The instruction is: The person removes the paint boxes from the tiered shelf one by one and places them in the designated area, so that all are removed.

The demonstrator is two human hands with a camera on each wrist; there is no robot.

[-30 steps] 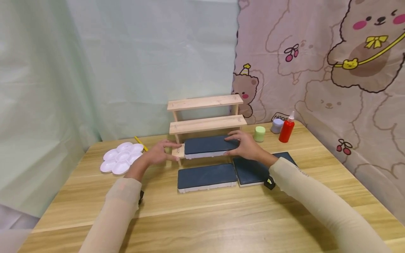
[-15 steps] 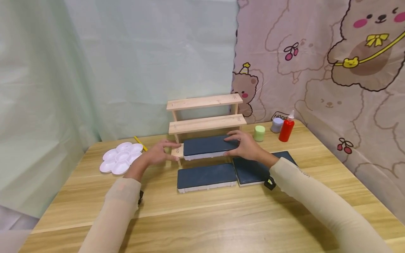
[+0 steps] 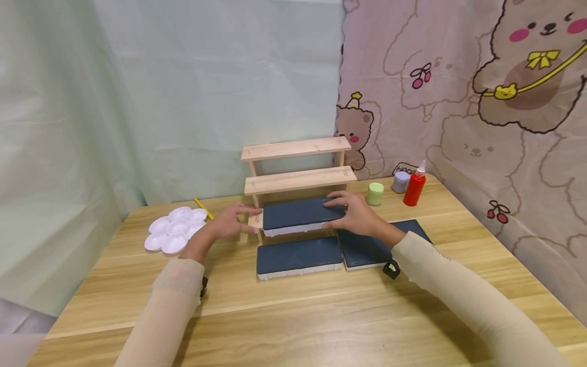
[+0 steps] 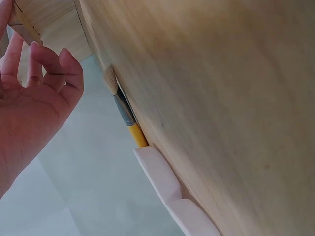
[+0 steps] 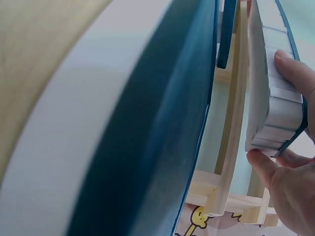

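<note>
A tiered wooden shelf rack stands at the back of the table. Its lowest step bears a flat case with a dark blue lid and white ribbed sides. My right hand pinches the right end of this case, thumb at the front and fingers on top and behind. At the left end of the same step, my left hand grips the bare wood between thumb and fingers, just beside the case. A second blue-lidded case lies on the table in front of the rack.
A third blue-lidded case lies under my right forearm. Left on the table are a white flower-shaped palette and a yellow-handled paintbrush. Back right stand a green jar, a lilac jar and a red bottle.
The case on the lowest step has shifted slightly left and toward me, with my right hand still holding its end. My left hand stays in place on the step's end.
</note>
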